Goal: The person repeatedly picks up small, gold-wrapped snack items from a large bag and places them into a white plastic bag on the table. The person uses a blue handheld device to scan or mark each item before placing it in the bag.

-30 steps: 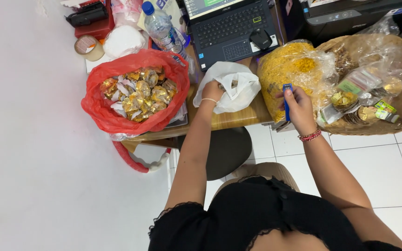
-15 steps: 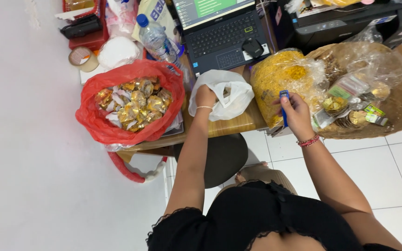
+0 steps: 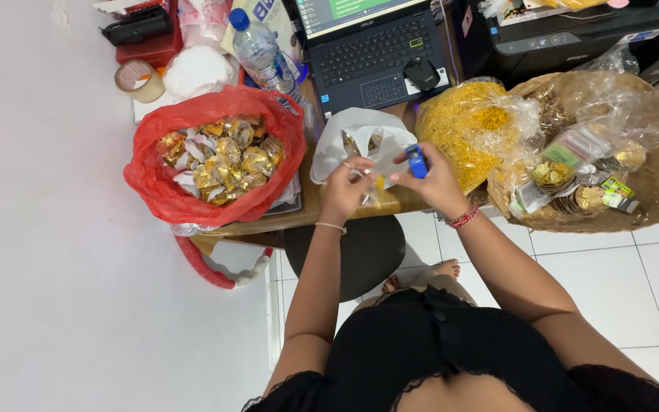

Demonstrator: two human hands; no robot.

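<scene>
My left hand (image 3: 347,188) pinches a small clear packet (image 3: 370,185) with something yellow in it, just in front of a white plastic bag (image 3: 366,131) on the wooden table (image 3: 390,203). My right hand (image 3: 436,181) holds a small blue stapler (image 3: 416,162) close to the packet, and the two hands almost touch over the table's front edge. A big clear bag of yellow snack (image 3: 473,120) lies right of the hands. A red plastic bag (image 3: 163,191) full of gold-wrapped packets (image 3: 223,159) sits to the left.
A woven basket (image 3: 654,191) with plastic-wrapped goods is on the right. A laptop (image 3: 371,49) with a mouse (image 3: 422,74), a water bottle (image 3: 259,47), a tape roll (image 3: 139,79) and a black printer (image 3: 573,30) line the back. A dark stool (image 3: 368,248) stands below the table.
My left hand has come out of the white bag with a small packet. My right hand has moved left from the yellow bag, bringing the blue stapler to meet it.
</scene>
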